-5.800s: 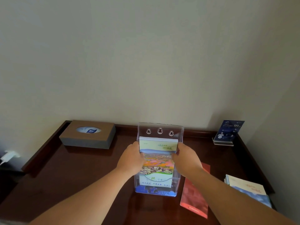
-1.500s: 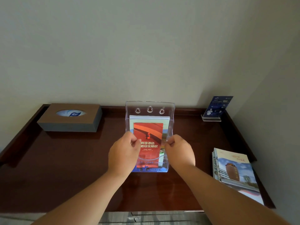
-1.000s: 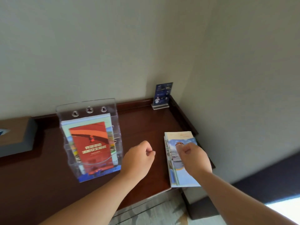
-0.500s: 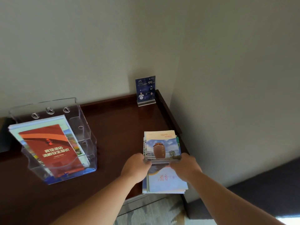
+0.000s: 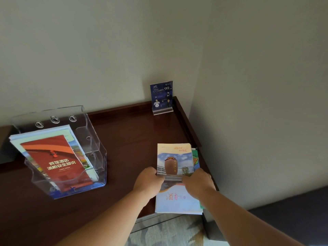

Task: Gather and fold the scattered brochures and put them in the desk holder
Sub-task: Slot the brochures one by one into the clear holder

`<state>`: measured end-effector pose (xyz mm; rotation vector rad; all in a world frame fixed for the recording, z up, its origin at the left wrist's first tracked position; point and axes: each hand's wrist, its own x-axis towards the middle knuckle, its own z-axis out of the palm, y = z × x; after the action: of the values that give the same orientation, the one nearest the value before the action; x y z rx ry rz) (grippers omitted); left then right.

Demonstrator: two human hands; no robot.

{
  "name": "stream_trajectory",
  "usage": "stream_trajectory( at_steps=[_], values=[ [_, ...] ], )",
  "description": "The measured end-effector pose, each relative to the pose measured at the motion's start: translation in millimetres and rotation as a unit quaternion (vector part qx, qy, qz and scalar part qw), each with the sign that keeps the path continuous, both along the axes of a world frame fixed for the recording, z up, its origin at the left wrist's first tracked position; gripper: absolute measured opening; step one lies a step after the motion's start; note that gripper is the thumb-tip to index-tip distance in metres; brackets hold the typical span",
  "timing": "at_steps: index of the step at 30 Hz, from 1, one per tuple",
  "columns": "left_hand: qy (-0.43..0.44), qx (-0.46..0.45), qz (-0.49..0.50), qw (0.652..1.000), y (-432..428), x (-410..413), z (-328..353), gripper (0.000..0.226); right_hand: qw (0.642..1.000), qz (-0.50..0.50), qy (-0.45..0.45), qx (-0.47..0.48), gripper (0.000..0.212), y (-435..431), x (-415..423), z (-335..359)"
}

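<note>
A stack of brochures (image 5: 174, 160) lies at the desk's right front corner, its near end jutting over the desk edge. The top one shows a brown jar-shaped building under a blue sky. My left hand (image 5: 148, 181) grips the stack's left edge and my right hand (image 5: 197, 182) grips its right edge, both near the middle of its length. The clear acrylic desk holder (image 5: 92, 139) stands to the left, holding a red brochure (image 5: 56, 164) in front of several pale ones.
The dark wooden desk (image 5: 131, 139) has a raised rim at the back and right. A small blue sign in a clear stand (image 5: 161, 97) stands in the back right corner. Walls close the back and right side. Patterned carpet (image 5: 168, 233) shows below the desk's front edge.
My hands left the holder, where the red brochure now sits, and moved right to the brochure stack. Over the last half second they have kept their hold on its two sides.
</note>
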<state>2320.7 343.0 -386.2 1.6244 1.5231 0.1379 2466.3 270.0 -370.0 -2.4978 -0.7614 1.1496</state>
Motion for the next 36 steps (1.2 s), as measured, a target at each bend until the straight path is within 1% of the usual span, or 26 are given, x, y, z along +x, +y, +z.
stream_trajectory(
  at_steps=[3,5,7,9,12,14,16,17,20,22,24,28,32,36],
  values=[
    [-0.023,-0.053,0.052,0.997,0.7,-0.5,-2.9,0.030,0.998,-0.047,0.046,0.018,0.019,4.8,0.1,-1.0],
    [-0.018,-0.073,0.060,0.995,0.9,-0.7,-5.4,0.025,0.993,-0.085,0.073,0.030,0.017,8.2,0.2,-1.1],
    [-0.022,-0.073,0.071,0.995,1.1,-1.6,-7.2,0.017,0.987,-0.117,0.106,0.039,0.017,11.6,-0.6,-1.7],
    [-0.048,-0.068,0.106,0.991,0.2,-3.9,-7.0,0.018,0.979,-0.144,0.139,0.038,0.017,14.4,-2.6,-1.7],
    [-0.111,-0.068,0.159,0.979,0.5,-8.6,1.0,0.018,0.967,-0.168,0.185,0.041,0.016,17.3,-7.2,0.4],
    [-0.150,-0.057,0.146,0.976,2.4,-11.0,8.7,0.019,0.973,-0.144,0.172,0.065,0.018,19.1,-10.3,5.1],
    [-0.200,-0.031,0.113,0.973,4.7,-12.0,18.7,0.020,0.980,-0.107,0.121,0.117,0.018,21.6,-10.7,13.3],
    [-0.230,-0.014,0.095,0.968,6.0,-11.3,24.0,0.021,0.976,-0.106,0.100,0.163,0.017,22.8,-9.5,18.5],
    [-0.325,0.013,0.071,0.943,12.5,-4.1,41.7,0.026,0.939,-0.135,0.072,0.309,0.009,25.6,-2.0,35.9],
    [-0.358,0.002,0.066,0.931,18.4,2.7,51.1,0.029,0.917,-0.139,0.063,0.370,0.013,24.0,2.3,47.9],
    [-0.355,-0.011,0.050,0.933,21.2,8.0,56.5,0.032,0.913,-0.134,0.051,0.382,0.017,17.4,4.6,55.0],
    [-0.301,-0.002,0.002,0.954,15.8,11.1,55.9,0.037,0.937,-0.110,0.023,0.331,0.015,-1.9,4.6,45.3],
    [-0.276,0.019,-0.034,0.960,9.5,12.1,57.5,0.035,0.945,-0.082,-0.007,0.316,0.011,-11.1,3.3,34.3],
    [-0.227,0.050,-0.068,0.970,8.8,11.4,59.4,0.029,0.952,-0.068,-0.022,0.298,0.011,-10.5,4.4,31.2]
  ],
)
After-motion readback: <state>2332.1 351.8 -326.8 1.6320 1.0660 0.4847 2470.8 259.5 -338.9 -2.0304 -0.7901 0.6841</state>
